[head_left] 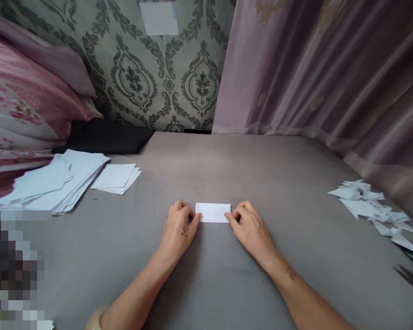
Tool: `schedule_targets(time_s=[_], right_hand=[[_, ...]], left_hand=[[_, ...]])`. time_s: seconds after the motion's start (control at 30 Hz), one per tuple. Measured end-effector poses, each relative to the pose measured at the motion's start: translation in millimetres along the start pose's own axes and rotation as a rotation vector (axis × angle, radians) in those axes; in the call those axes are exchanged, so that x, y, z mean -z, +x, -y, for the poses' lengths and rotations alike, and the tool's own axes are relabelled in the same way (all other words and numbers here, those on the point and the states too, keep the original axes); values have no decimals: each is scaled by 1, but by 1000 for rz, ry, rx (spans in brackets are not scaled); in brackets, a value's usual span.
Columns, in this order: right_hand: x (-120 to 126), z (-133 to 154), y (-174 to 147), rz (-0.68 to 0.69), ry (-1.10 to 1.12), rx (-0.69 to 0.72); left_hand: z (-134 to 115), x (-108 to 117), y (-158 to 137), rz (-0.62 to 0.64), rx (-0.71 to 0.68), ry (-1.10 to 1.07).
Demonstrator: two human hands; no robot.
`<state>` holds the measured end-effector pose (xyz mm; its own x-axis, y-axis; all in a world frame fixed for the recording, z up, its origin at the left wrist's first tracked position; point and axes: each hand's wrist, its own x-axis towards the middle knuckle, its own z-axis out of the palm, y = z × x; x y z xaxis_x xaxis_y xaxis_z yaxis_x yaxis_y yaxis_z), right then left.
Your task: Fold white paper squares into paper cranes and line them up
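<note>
Pinching opposite ends of this creased white paper (213, 212), left hand (181, 225) and right hand (250, 228) probably just wanna hold it flat

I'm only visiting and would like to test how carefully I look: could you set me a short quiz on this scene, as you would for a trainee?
1. True or false: the left hand and the right hand both touch the small white paper.

2. Pick one. On the table, what lies far out past the right hand?
A. a mug
B. a pile of pointed, folded papers
C. a ball of yarn

3. Fill in: as pictured, the small stack of sheets lies to the ____ of the large stack of sheets.

Key: 1 true; 2 B; 3 right.
</note>
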<state>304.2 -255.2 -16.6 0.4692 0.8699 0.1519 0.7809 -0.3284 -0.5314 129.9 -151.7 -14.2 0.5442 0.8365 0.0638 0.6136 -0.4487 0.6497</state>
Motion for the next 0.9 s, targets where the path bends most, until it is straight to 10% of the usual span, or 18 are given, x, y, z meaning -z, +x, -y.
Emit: schedule_targets(time_s=[0.3,0.63,0.9], right_hand=[[3,1,-1,14,29,11],[4,4,-5,84,-204,161],[1,1,-5,23,-237,201]], left_hand=[[1,1,-3,-24,-41,26],[5,-6,-2,138,-553,170],[-16,4,-1,163,-488,184]])
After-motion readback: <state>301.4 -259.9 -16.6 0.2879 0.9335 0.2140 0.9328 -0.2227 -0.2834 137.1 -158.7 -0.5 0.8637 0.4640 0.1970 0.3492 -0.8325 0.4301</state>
